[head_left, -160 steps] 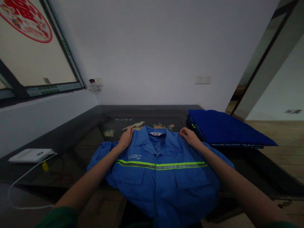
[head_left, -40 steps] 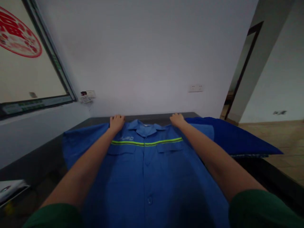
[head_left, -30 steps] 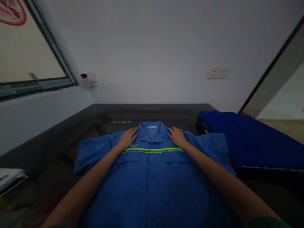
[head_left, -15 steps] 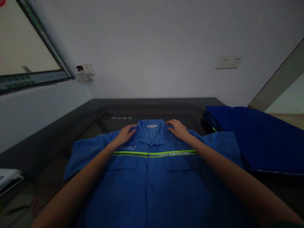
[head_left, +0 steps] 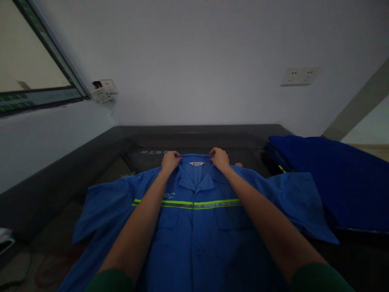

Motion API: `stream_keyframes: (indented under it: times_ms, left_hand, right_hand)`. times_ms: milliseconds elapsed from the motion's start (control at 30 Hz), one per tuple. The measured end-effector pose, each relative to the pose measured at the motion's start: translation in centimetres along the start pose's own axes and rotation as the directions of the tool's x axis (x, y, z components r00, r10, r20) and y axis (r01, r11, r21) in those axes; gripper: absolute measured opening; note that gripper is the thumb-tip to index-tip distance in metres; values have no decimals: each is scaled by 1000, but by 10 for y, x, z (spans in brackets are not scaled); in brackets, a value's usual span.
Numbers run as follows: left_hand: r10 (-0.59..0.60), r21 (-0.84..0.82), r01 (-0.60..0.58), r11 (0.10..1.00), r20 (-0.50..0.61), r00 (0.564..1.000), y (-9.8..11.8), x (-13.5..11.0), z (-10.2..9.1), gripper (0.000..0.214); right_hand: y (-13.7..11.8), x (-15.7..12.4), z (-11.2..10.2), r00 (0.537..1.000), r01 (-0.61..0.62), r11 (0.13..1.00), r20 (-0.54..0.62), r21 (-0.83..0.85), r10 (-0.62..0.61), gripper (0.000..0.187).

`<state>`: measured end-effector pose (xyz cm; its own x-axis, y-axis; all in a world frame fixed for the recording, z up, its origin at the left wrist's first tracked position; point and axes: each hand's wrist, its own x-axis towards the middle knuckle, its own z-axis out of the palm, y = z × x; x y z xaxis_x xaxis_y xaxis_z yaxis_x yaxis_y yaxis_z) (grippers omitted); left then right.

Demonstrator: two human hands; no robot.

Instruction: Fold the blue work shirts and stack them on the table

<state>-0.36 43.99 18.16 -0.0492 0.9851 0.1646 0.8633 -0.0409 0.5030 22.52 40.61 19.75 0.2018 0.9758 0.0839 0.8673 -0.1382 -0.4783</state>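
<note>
A blue short-sleeved work shirt (head_left: 179, 239) lies spread out front side up, its collar toward the wall. A yellow-green and grey reflective band crosses its chest, and a white label (head_left: 197, 164) shows inside the neck. My left hand (head_left: 170, 161) pinches the left end of the collar. At the collar's right end, my right hand (head_left: 220, 158) grips the fabric in the same way. Both sleeves are spread out to the sides. My left forearm covers part of the pale chest lettering.
Folded dark blue cloth (head_left: 340, 178) is stacked on the right. The dark grey surface (head_left: 194, 129) has a raised edge along the wall. Sockets (head_left: 300, 76) are on the wall, with more near the window at left. A white object (head_left: 6, 239) sits at the left edge.
Both hands have moved inward from the shoulders to the collar and closed on it. The sleeves now reach farther out to the sides, and the view has shifted slightly.
</note>
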Motion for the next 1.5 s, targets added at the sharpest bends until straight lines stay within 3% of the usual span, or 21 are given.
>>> stream_keyframes:
  times_ms: [100, 367, 667, 933, 1067, 1167, 1500]
  left_hand:
    - [7, 11, -7, 1000, -21, 1000, 2, 1, -6, 18]
    - [51, 85, -47, 995, -41, 998, 11, -5, -9, 22]
    - [75, 91, -75, 993, 1, 997, 9, -3, -6, 29]
    - [82, 45, -83, 996, 4, 997, 11, -4, -1, 23]
    - [94, 1, -94, 996, -11, 996, 8, -1, 4, 22]
    - [97, 8, -97, 995, -25, 995, 6, 1, 4, 18]
    - [129, 87, -124, 988, -58, 990, 9, -1, 0, 31]
  right_hand:
    - [5, 8, -10, 999, 37, 998, 22, -43, -36, 23]
    - [7, 9, -14, 948, 309, 932, 142, -190, -286, 27]
    - [6, 4, -14, 978, 209, 958, 61, -198, -201, 18]
    - [0, 7, -14, 965, 252, 946, 131, -202, -229, 22]
    - [-14, 12, -3, 962, 255, 955, 143, -153, -234, 29]
    - [-24, 17, 7, 966, 231, 965, 149, -126, -212, 25]
    - [-27, 18, 10, 962, 237, 961, 171, -144, -212, 21]
